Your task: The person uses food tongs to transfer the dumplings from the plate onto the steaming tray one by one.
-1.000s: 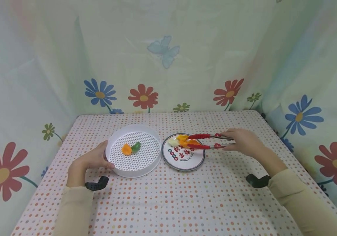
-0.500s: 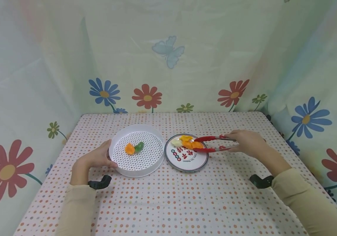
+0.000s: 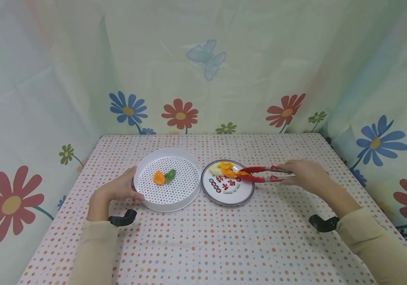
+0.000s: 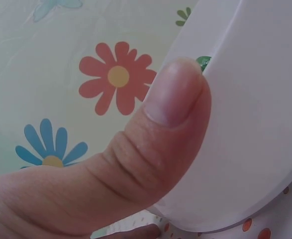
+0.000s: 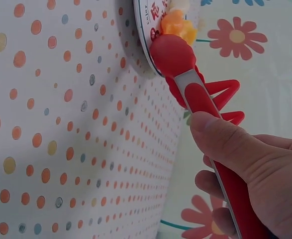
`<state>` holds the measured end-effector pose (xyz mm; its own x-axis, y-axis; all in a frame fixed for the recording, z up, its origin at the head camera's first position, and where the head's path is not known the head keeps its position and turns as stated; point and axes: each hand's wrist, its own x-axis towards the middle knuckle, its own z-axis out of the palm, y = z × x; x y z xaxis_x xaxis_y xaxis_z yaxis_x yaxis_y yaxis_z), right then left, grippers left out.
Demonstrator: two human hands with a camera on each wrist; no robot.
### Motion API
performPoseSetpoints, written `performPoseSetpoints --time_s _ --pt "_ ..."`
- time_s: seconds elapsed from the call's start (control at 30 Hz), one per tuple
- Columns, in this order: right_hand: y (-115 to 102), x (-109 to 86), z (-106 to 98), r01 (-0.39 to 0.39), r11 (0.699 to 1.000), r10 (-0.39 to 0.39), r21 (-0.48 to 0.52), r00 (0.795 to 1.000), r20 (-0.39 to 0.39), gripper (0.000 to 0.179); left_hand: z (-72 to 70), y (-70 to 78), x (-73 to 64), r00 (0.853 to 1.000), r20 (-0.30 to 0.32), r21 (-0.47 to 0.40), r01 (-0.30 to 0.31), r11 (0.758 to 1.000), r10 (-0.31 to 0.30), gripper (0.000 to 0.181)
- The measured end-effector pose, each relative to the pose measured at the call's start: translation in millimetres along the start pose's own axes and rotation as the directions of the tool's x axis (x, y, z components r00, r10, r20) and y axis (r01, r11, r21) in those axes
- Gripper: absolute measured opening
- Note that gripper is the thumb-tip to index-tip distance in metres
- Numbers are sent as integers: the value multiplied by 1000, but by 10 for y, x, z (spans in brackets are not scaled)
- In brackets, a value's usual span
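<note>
My left hand (image 3: 118, 189) holds the left side of a round white steamer basket (image 3: 169, 207) with a perforated bottom. Its thumb (image 4: 173, 99) lies along the outer wall at the rim. Inside sit an orange piece (image 3: 158, 177) and a green piece (image 3: 170, 175), like small peppers. My right hand (image 3: 306, 175) grips red-tipped kitchen tongs (image 3: 254, 179), thumb on the upper arm. The tongs' tips reach over the right side of a printed plate (image 3: 237, 196), at an orange piece (image 3: 228, 173). A yellow piece (image 3: 225, 165) and a pale piece (image 3: 216, 170) lie beside it.
Basket and plate stand side by side on a table with a dotted cloth (image 3: 203, 245). A flower-printed curtain (image 3: 153, 59) rises behind the table and along both sides. A black wrist mount (image 3: 324, 223) sticks out under each wrist.
The tongs' tips have drawn closer together and shifted slightly right over the plate. The left hand keeps its hold on the basket. The head view has turned slightly.
</note>
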<state>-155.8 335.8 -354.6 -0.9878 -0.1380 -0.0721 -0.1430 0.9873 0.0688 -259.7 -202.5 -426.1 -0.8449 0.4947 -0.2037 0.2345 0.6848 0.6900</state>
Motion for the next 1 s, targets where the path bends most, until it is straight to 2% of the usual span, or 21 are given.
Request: performPoseSetpoints --time_s 0.23,0.33,0.47,0.53,0.7,0.8,1.0 --pt "-39 -57 -62 -18 1000 18 21 1000 -9 60 -4 -22 -45 1000 -5 -5 -17 1000 17 127" --pt "-56 -93 -103 -22 999 24 44 999 -45 60 -11 -16 -49 1000 -7 -3 -19 1000 19 128" --pt "-158 -105 -192 -7 999 11 43 995 -98 61 -22 -8 -20 998 -5 -10 -63 998 62 127" --pt "-272 -84 -261 -4 999 9 46 994 -105 61 -30 -4 -4 997 -2 -5 -81 997 81 126" --pt "-680 72 -414 40 998 -34 42 990 -138 60 -59 9 8 997 -1 4 -72 997 72 126" --pt "-961 227 -446 98 995 -94 16 984 -155 59 -65 4 9 998 0 2 -61 998 61 126" --pt "-1421 539 -395 230 973 -231 -27 966 -118 57 -20 8 35 999 4 11 -33 999 33 127"
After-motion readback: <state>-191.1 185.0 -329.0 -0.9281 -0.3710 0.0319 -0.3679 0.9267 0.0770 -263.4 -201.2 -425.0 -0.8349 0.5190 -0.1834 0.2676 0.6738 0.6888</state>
